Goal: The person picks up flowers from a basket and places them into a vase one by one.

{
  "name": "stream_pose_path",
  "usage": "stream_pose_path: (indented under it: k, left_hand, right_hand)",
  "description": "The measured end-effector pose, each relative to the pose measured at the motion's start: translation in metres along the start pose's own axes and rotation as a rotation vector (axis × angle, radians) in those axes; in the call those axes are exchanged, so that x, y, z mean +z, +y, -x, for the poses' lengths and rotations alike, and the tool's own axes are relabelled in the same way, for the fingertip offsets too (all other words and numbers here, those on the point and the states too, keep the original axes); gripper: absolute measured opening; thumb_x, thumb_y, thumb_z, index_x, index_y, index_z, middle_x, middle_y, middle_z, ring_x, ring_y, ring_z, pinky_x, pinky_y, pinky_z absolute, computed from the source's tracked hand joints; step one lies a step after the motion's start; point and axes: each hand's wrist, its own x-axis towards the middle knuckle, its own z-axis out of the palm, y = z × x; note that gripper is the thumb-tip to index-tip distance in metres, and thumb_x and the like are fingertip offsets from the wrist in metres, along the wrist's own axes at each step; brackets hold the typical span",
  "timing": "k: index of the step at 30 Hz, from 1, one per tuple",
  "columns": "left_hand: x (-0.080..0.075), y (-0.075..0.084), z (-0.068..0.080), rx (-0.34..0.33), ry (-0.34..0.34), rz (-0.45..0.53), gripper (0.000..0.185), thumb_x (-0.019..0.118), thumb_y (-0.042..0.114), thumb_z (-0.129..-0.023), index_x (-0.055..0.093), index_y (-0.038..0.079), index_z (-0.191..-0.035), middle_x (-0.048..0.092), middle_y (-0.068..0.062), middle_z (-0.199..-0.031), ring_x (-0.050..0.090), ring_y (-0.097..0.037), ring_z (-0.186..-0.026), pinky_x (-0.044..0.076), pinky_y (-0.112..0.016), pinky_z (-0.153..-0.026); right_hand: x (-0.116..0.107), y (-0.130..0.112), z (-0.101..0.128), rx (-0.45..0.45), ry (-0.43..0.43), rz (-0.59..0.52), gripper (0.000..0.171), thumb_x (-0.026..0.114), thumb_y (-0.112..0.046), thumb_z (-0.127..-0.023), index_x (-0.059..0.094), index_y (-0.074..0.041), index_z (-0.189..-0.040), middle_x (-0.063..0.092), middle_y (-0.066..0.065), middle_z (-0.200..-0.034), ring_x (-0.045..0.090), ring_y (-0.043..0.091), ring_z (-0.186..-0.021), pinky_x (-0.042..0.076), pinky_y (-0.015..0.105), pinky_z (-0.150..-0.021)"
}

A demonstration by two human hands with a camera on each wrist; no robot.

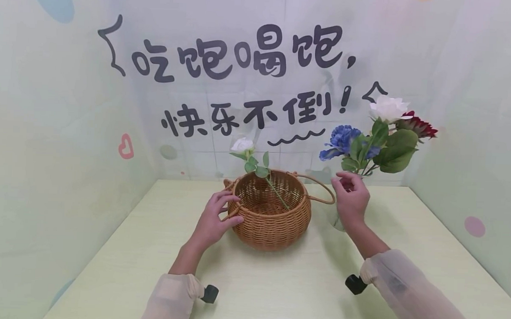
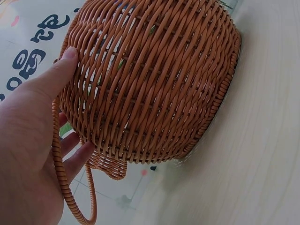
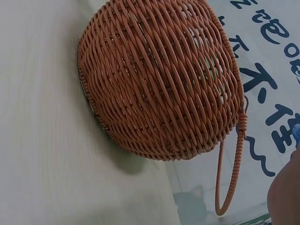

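Observation:
A round brown wicker basket (image 1: 270, 221) (image 2: 154, 79) (image 3: 159, 79) stands mid-table, a loop handle on each side. A white rose (image 1: 242, 145) leans in it, stem down inside. My left hand (image 1: 232, 208) holds the basket's left side: the thumb (image 2: 56, 70) lies on the weave, the fingers on the rim, and the left handle (image 2: 61, 173) crosses the palm. My right hand (image 1: 343, 183) hovers just right of the right handle (image 1: 322, 190) (image 3: 229, 178), fingers loosely curled and holding nothing, in front of a glass vase (image 1: 335, 222).
The vase holds a blue flower (image 1: 342, 139), a white rose (image 1: 388, 108) and a red flower (image 1: 419, 126) with large leaves. Printed walls close the pale table (image 1: 276, 291) at back and both sides. Open tabletop lies in front of the basket.

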Motion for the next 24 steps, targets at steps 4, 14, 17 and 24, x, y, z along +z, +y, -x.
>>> stream_pose_path:
  k: [4, 14, 17, 24]
  left_hand:
    - [-0.001, 0.000, 0.001, -0.003, 0.005, 0.004, 0.043, 0.078, 0.031, -0.084, 0.061, 0.019, -0.121, 0.041, -0.008, -0.139, 0.054, -0.037, -0.116, 0.051, -0.052, -0.091]
    - [-0.001, 0.000, 0.001, -0.008, 0.005, 0.007, 0.042, 0.078, 0.032, -0.084, 0.061, 0.021, -0.121, 0.040, -0.007, -0.139, 0.050, -0.036, -0.120, 0.048, -0.053, -0.095]
    - [0.000, 0.000, 0.000, 0.001, 0.005, 0.006, 0.042, 0.078, 0.030, -0.084, 0.061, 0.020, -0.120, 0.041, -0.007, -0.139, 0.047, -0.034, -0.123, 0.048, -0.053, -0.095]
    - [0.001, -0.001, -0.001, -0.002, -0.005, 0.005, 0.045, 0.078, 0.030, -0.084, 0.061, 0.014, -0.122, 0.040, -0.006, -0.139, 0.049, -0.033, -0.122, 0.049, -0.050, -0.095]
  right_hand:
    - [0.014, -0.004, 0.003, -0.027, -0.058, -0.002, 0.016, 0.072, -0.002, -0.085, 0.069, 0.003, -0.101, 0.059, 0.003, -0.081, 0.055, 0.008, -0.071, 0.046, 0.014, -0.060]
    - [0.046, -0.022, 0.006, -0.027, -0.205, 0.009, 0.020, 0.073, -0.008, -0.087, 0.068, 0.001, -0.104, 0.063, 0.011, -0.085, 0.058, 0.015, -0.072, 0.046, 0.017, -0.057]
    - [0.054, -0.027, 0.006, -0.006, -0.228, 0.007, 0.021, 0.073, -0.007, -0.086, 0.067, 0.001, -0.106, 0.064, 0.013, -0.087, 0.059, 0.019, -0.074, 0.047, 0.017, -0.059]
    - [0.068, -0.031, 0.001, 0.024, -0.288, -0.012, 0.026, 0.073, -0.008, -0.087, 0.065, 0.002, -0.109, 0.064, 0.014, -0.091, 0.060, 0.022, -0.075, 0.053, 0.021, -0.055]
